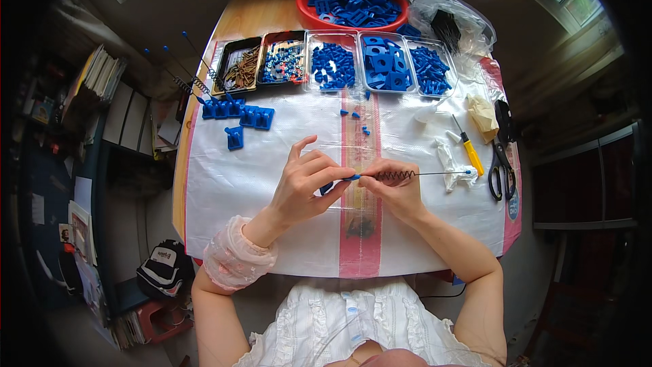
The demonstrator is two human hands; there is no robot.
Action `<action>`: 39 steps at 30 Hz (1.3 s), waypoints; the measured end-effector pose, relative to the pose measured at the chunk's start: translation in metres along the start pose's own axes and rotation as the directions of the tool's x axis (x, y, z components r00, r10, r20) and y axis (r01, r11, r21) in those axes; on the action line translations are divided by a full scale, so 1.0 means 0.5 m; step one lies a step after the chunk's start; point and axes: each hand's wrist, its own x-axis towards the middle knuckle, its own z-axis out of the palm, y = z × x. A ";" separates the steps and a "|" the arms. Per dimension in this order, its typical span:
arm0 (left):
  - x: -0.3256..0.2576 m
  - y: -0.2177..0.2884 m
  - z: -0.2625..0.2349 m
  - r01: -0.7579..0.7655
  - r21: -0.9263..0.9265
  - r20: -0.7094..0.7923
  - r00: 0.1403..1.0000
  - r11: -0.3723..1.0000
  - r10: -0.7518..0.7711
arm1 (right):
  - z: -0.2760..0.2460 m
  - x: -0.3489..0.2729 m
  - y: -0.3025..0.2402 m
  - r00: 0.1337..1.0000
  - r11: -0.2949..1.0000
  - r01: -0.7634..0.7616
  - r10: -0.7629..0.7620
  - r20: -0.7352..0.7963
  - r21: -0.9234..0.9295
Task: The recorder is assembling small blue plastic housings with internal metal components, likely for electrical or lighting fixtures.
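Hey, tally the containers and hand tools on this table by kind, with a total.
Rectangular sorting trays in the back row: 5
Round red plastic basin of blue parts: 1
Yellow-handled screwdriver: 1
Black-handled scissors: 1
Total: 8

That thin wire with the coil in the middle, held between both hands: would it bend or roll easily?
The wire with the coil looks thin, so it would probably flex and feel light. Its coiled part likely springs. The left hand and right hand pinch it near one end; laid on the white sheet, it might roll.

Blue clip [351, 177], dark spring [395, 175]
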 end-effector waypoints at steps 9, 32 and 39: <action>0.000 0.003 0.005 0.109 -0.037 0.055 0.993 0.993 -0.107 | 0.003 -0.003 -0.003 0.998 0.997 -0.032 0.028 -0.058 -0.076; -0.012 -0.007 0.012 0.318 -0.273 0.269 0.931 0.908 -0.245 | -0.002 -0.003 -0.006 0.999 0.999 -0.047 0.047 0.006 0.020; -0.002 0.011 0.007 0.417 -0.305 0.219 0.906 0.856 -0.363 | 0.002 -0.002 -0.010 0.998 0.996 -0.064 0.065 -0.018 0.059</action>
